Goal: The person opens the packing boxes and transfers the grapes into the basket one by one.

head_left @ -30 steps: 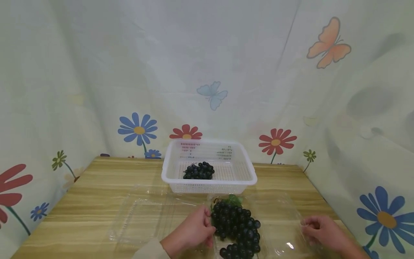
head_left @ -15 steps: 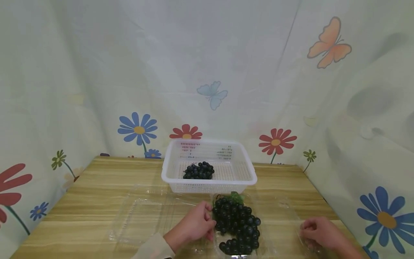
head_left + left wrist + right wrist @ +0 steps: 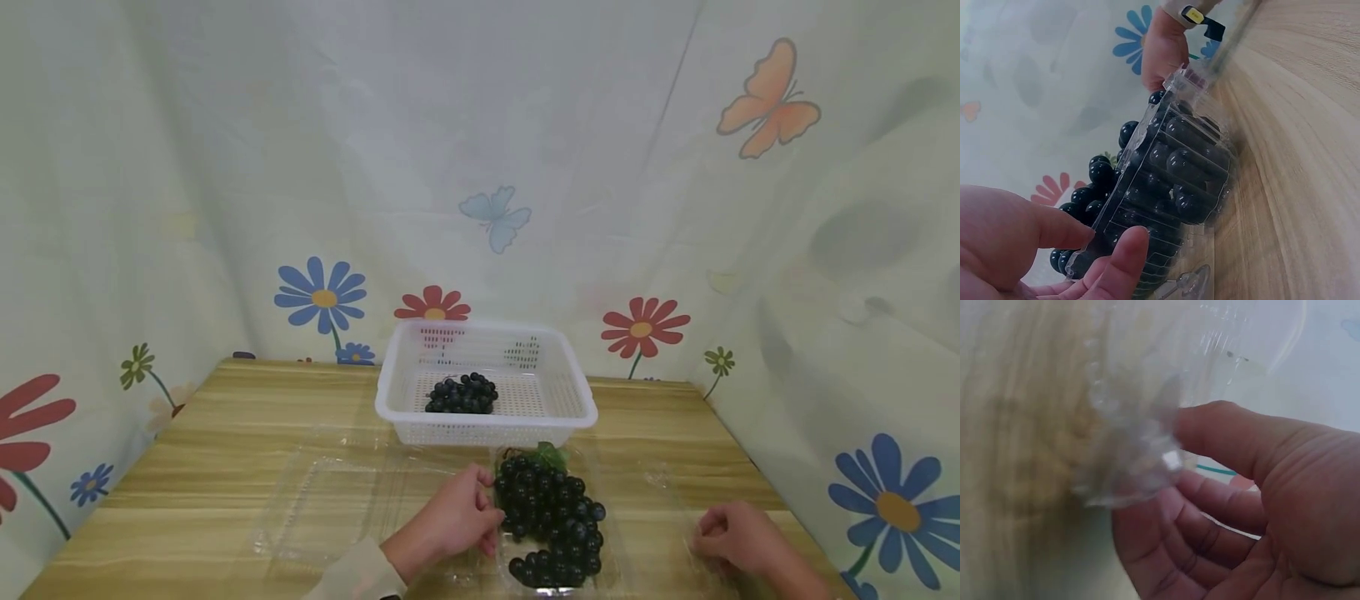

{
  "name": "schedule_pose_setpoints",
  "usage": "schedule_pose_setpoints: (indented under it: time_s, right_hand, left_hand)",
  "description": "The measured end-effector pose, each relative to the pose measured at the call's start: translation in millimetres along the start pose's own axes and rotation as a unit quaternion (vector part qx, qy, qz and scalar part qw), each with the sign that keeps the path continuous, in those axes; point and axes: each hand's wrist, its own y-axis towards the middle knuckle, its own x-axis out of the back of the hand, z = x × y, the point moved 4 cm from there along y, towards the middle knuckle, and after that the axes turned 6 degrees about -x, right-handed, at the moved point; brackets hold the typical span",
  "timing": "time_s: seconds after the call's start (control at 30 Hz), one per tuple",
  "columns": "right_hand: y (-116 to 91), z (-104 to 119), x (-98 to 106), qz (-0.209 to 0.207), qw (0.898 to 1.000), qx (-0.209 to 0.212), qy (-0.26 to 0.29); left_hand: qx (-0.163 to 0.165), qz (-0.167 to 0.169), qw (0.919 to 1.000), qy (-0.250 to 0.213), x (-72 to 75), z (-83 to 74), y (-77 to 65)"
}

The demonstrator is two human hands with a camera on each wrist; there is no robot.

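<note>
A large bunch of dark grapes [image 3: 551, 521] with a green leaf lies in a clear plastic clamshell box [image 3: 1172, 181]. My left hand [image 3: 459, 517] pinches the box's left rim between thumb and fingers, as the left wrist view shows from close by. To the right, my right hand [image 3: 738, 537] holds the outer edge of the box's transparent lid [image 3: 1141, 456]. In the right wrist view the thumb is on one side of that edge and the fingers curl on the other. The lid is faint in the head view and blurred in the wrist view.
Behind the box stands a white slotted basket [image 3: 487, 433] with a smaller bunch of dark grapes [image 3: 462, 394] in it. Another clear plastic clamshell [image 3: 322, 508] lies on the wooden table [image 3: 247, 408] to the left. A flower-printed curtain [image 3: 375, 167] surrounds the table.
The grape box has shifted slightly to the right and away, with my left hand along. My right hand has moved a little left, and the lid's far corner has come nearer.
</note>
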Motion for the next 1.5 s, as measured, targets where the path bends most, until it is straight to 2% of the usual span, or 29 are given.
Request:
schedule_pose_setpoints:
  time_s: [0.1, 0.27, 0.6, 0.8, 1.03, 1.23, 1.5]
  right_hand:
    - [0, 7, 7, -0.015, 0.999, 0.025, -0.036]
    - [-4, 30, 20, -0.055, 0.993, 0.092, -0.049]
    - [-15, 97, 32, -0.026, 0.984, 0.178, -0.018]
    - [-19, 132, 32, 0.005, 0.967, 0.255, -0.009]
    - [-22, 165, 26, 0.048, 0.954, 0.294, -0.024]
    - [-27, 185, 17, 0.091, 0.936, 0.340, -0.022]
    - [-27, 201, 2, 0.150, 0.930, 0.335, 0.014]
  left_hand:
    - [0.000, 0.002, 1.0000, -0.002, -0.9, 0.2, 0.1]
    - [0.002, 0.004, 1.0000, 0.000, -2.7, 0.7, 0.4]
    - [0.003, 0.009, 0.9999, -0.011, -2.8, 1.7, 1.3]
    - [0.003, 0.008, 0.9997, -0.024, -2.9, 2.0, 1.4]
    - [0.011, 0.009, 0.9995, -0.030, -1.4, 0.8, 1.1]
    - [0.012, 0.008, 0.9994, -0.032, -1.4, 2.5, 1.4]
    - [0.020, 0.005, 0.9993, -0.032, -1.9, 4.0, 0.3]
